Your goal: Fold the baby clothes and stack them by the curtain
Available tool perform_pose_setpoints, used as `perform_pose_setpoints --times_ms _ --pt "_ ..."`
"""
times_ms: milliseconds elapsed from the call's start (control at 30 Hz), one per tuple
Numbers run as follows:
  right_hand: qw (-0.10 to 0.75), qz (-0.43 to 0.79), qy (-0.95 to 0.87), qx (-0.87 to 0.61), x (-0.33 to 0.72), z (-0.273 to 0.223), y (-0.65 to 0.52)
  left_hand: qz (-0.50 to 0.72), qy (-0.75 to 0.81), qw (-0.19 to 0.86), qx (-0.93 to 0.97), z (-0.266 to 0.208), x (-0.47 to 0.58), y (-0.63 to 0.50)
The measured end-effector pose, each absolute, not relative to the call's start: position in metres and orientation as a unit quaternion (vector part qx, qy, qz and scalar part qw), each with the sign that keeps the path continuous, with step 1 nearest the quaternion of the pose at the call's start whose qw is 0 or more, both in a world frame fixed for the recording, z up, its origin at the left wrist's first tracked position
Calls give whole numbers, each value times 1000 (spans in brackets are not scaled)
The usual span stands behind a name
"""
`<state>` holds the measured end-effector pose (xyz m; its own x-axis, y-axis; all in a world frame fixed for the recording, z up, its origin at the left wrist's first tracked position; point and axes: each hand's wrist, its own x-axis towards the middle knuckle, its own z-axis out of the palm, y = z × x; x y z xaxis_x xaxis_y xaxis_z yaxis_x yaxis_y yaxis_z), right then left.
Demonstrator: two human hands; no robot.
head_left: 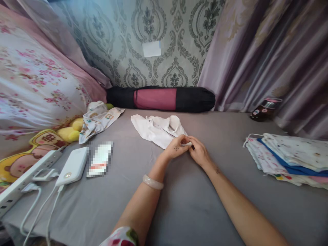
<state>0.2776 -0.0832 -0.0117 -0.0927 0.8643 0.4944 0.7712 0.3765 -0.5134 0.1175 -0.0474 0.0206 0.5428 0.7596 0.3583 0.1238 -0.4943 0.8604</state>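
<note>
A white cloth garment (pixel 156 129) lies crumpled on the grey sheet (pixel 200 208), in front of a rolled bag. At its near right corner my left hand (pixel 177 147) pinches the fabric, thumb and fingers closed. My right hand (pixel 199 150) is closed on the same edge, its fingertips meeting those of the left. A small bit of white cloth shows between the two hands. The rest of the gripped edge is hidden by the fingers. A pale bangle (pixel 153 182) circles my left wrist.
Folded patterned cloths (pixel 294 153) are stacked at right, below a dark bottle (pixel 265 110). At left are a white power bank (pixel 73 165) with cables, a power strip (pixel 30 181), a pixelated item (pixel 100 160) and a patterned cloth (pixel 98 121). A black and pink bag (pixel 156 99) lies along the wall.
</note>
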Motion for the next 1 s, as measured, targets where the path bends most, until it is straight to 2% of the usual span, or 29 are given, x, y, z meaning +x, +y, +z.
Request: perform_pose_setpoints --times_ms 133,200,267,433,567,700,800,1000 --pt "432 58 -684 -585 276 -1 -84 359 361 248 825 14 109 -42" --pt "470 54 -653 -591 275 6 -85 367 390 212 817 13 105 -40" --pt "507 59 -625 -590 273 13 -87 386 401 227 799 15 102 -40" --pt "552 132 -570 -594 275 23 -90 405 375 354 755 29 101 -46" --pt "547 217 -554 -589 284 31 -90 412 343 450 714 36 100 -48" --pt "501 295 -568 -582 293 40 -90 409 346 486 690 40 98 -48" --pt "453 248 -613 -598 297 46 -90 394 349 483 700 40 98 -48" --pt "382 143 -736 -540 283 53 -93 375 332 443 743 35 102 -49"
